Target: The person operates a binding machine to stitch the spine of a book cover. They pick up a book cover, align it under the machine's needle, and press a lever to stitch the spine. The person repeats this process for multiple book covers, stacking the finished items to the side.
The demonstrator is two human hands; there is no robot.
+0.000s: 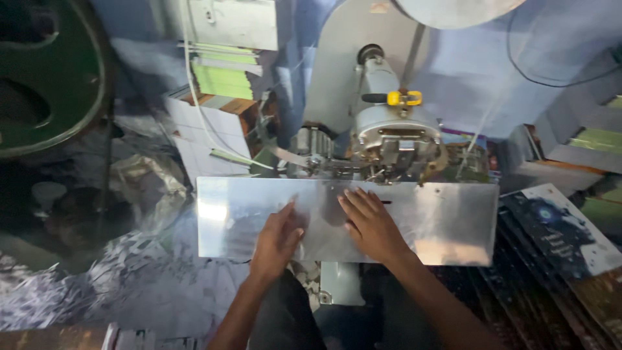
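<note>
Steel plate lies flat just below the machine head. Left hand and right hand rest open on it, side by side, fingers toward the head, gripping nothing, likely steadying it.

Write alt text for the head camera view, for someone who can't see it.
Seen from above, a person's left hand and right hand rest flat on a shiny metal work plate in front of a grey machine head with a yellow clip. Stacked green-edged paper sits behind to the left, and printed sheets lie to the right.
</note>
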